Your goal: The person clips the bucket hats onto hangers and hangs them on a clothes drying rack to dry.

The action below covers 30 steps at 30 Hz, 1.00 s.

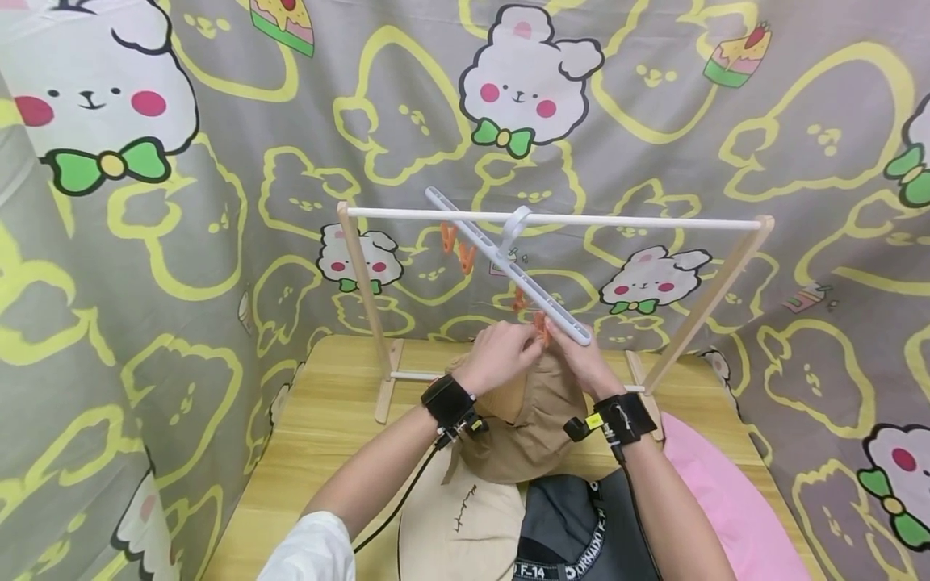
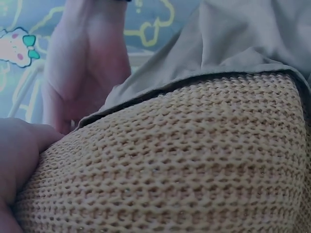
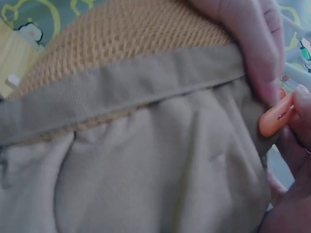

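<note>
A brown hat (image 1: 534,444) with a tan woven part (image 2: 194,160) hangs below the pale clip hanger (image 1: 508,266). My left hand (image 1: 501,359) pinches the hat's upper edge. My right hand (image 1: 584,359), close under the hanger's near end, pinches an orange clothespin (image 3: 277,116) at that edge. In the right wrist view the clothespin lies over the brown cloth, beside the left fingertips. Whether its jaws grip the cloth is hard to tell. Several other orange clothespins (image 1: 467,258) dangle from the hanger.
The hanger hooks over the white rod (image 1: 639,222) of a wooden-legged rack (image 1: 366,290) on the table (image 1: 320,403). Nearer lie a cream cap (image 1: 450,524), a dark grey cap (image 1: 555,516) with lettering, and a pink item (image 1: 726,508). A patterned curtain (image 1: 407,105) surrounds the table.
</note>
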### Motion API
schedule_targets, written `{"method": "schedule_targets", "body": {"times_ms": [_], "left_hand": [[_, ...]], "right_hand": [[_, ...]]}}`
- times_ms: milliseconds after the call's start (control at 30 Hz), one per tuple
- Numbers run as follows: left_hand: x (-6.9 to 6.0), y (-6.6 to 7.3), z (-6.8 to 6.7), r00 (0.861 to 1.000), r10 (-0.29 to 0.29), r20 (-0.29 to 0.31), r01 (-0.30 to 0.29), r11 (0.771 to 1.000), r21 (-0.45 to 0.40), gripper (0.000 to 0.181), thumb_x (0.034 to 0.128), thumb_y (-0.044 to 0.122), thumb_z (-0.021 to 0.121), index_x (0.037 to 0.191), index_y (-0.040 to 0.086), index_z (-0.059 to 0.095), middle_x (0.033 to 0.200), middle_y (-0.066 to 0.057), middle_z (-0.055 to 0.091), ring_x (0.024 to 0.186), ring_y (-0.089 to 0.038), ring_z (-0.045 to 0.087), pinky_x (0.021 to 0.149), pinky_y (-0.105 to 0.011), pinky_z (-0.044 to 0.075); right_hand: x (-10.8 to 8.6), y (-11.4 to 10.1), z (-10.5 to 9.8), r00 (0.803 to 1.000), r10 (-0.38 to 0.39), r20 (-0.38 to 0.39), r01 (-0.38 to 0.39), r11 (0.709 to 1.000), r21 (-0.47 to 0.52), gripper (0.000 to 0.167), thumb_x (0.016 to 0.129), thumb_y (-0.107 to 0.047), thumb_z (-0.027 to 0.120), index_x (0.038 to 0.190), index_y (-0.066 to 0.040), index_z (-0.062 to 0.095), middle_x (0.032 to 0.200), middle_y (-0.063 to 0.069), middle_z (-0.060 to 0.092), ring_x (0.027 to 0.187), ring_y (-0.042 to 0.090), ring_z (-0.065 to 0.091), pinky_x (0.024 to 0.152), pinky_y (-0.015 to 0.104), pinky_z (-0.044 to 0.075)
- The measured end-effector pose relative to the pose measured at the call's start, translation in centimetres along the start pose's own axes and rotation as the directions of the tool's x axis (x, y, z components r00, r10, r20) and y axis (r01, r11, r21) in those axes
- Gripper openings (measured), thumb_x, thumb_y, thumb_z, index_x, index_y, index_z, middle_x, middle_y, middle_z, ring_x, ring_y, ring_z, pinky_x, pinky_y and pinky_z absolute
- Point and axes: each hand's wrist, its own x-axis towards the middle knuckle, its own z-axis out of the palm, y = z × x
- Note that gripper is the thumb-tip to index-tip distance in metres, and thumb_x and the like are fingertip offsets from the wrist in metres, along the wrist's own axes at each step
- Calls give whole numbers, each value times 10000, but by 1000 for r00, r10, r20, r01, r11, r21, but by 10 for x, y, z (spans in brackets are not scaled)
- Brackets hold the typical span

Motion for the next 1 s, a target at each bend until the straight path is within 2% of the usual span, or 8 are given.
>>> {"method": "schedule_targets", "body": {"times_ms": [133,233,500,600,700,800,900,1000], "left_hand": [[4,8,4,1000,-8,-12,8,1000,-28,307,1049,313,629,766,201,588,618,72,466,552,-100,484,513,-261,352],[6,12,8,999,-17,-28,16,999,-36,282,1041,325,652,794,192,623,624,76,473,558,-97,490,515,-250,351],[13,21,18,998,-50,-42,45,994,-104,164,1012,298,698,959,144,682,671,76,511,576,-86,483,526,-227,352],[15,24,20,998,-65,-14,62,988,-140,172,1001,299,703,974,139,647,714,60,542,605,-93,503,541,-231,367],[14,26,21,996,-83,41,90,977,-193,206,1006,317,694,1056,126,636,791,41,586,635,-102,524,559,-233,384],[11,27,21,991,-99,92,119,962,-246,277,1023,329,673,1181,105,630,860,21,602,641,-110,520,586,-244,397],[7,27,20,988,-107,114,135,950,-283,367,1036,332,659,1297,77,616,886,-11,611,632,-125,518,628,-262,411],[4,24,18,987,-104,126,136,948,-286,445,1049,336,640,1389,53,593,984,-64,682,699,-144,585,695,-280,453]], "right_hand": [[1,-2,-9,998,39,56,-41,999,28,352,1064,-198,631,1361,-12,661,1165,-91,771,1059,62,716,936,225,542],[2,-3,-15,997,14,72,-18,998,54,294,1059,-176,638,1332,-81,693,1177,-77,772,1094,66,718,939,225,544],[6,-2,-26,990,-117,76,103,981,165,328,1054,-33,593,1374,-55,662,1276,-41,741,1202,84,688,1041,232,488],[5,-2,-28,992,-124,24,121,987,106,343,1051,-39,604,1381,-110,663,1300,-88,723,1236,60,658,1064,220,467],[2,-3,-30,994,-102,-32,102,995,7,386,1052,-84,624,1437,-110,618,1414,-70,663,1372,74,550,1135,235,402],[-3,-3,-32,997,-65,-49,62,996,-66,491,1059,-119,623,1534,-82,505,1618,23,472,1546,168,338,1241,326,270],[-10,-2,-34,998,-50,-46,44,993,-110,585,1071,-126,601,1607,-65,376,1725,91,256,1612,238,152,1284,425,144],[-18,2,-37,997,-37,-65,28,990,-140,630,1077,-122,583,1636,-56,301,1737,109,206,1618,240,112,1288,471,96]]}}
